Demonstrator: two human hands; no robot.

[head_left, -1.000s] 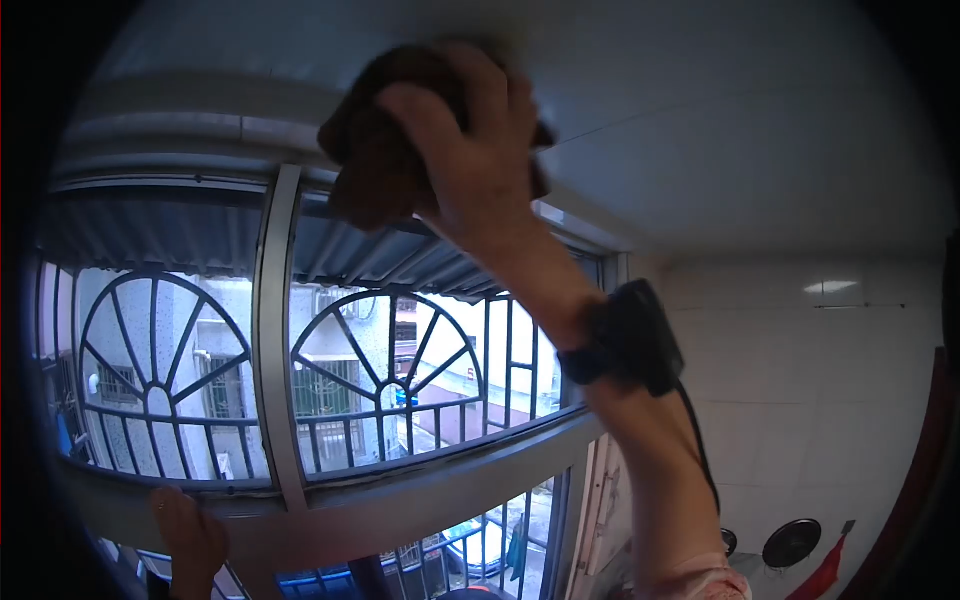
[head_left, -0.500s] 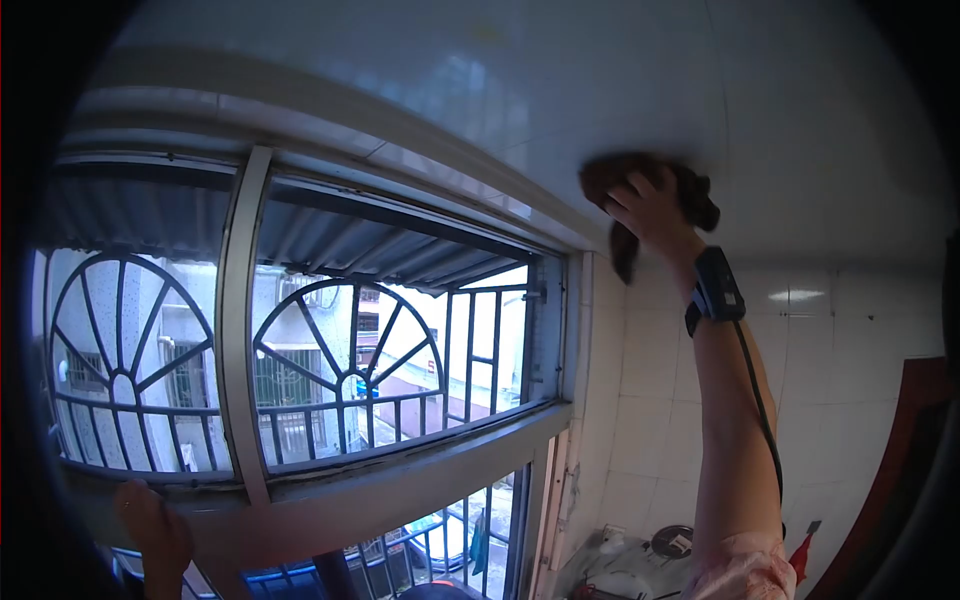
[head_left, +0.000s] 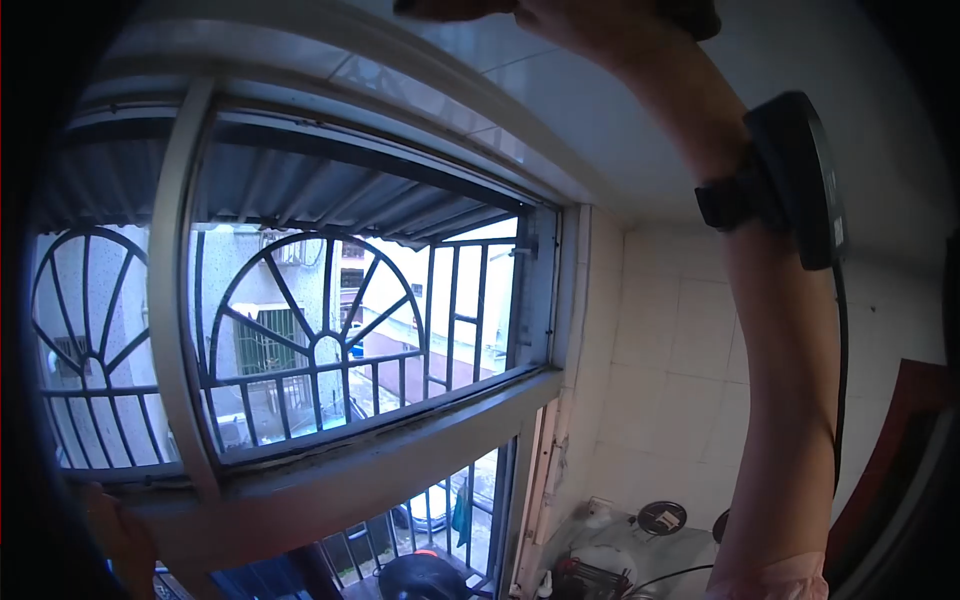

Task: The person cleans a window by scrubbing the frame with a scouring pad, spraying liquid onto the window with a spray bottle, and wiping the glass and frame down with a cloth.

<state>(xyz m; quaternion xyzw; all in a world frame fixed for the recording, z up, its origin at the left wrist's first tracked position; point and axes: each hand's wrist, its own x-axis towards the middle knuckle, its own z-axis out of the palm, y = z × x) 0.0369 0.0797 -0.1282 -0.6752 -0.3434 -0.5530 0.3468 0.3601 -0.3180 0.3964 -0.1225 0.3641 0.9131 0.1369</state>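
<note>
At the top edge of the head view, my right hand [head_left: 575, 22] is partly cut off, with a dark brown cloth [head_left: 455, 8] under it against the pale ceiling panels [head_left: 545, 75]. Part of the cloth sticks out on the far side of the hand, too. A black device is strapped round my right wrist, and a cable runs from it down the forearm. Low on the left, my left hand [head_left: 118, 535] is dim and blurred, its fingers closed over the window frame's crossbar [head_left: 360, 455].
A sliding window [head_left: 330, 330] with dark metal bars fills the left side. Right of it is a tiled wall [head_left: 670, 330]. Below stand a dark pan [head_left: 425, 575], a round black lid-like thing [head_left: 661, 517] and a dish rack [head_left: 595, 578]. A reddish-brown panel [head_left: 900, 440] edges the right.
My right hand and the cloth have moved up and left across the ceiling, to the view's top edge. The view has shifted somewhat. My left hand stays at the window crossbar.
</note>
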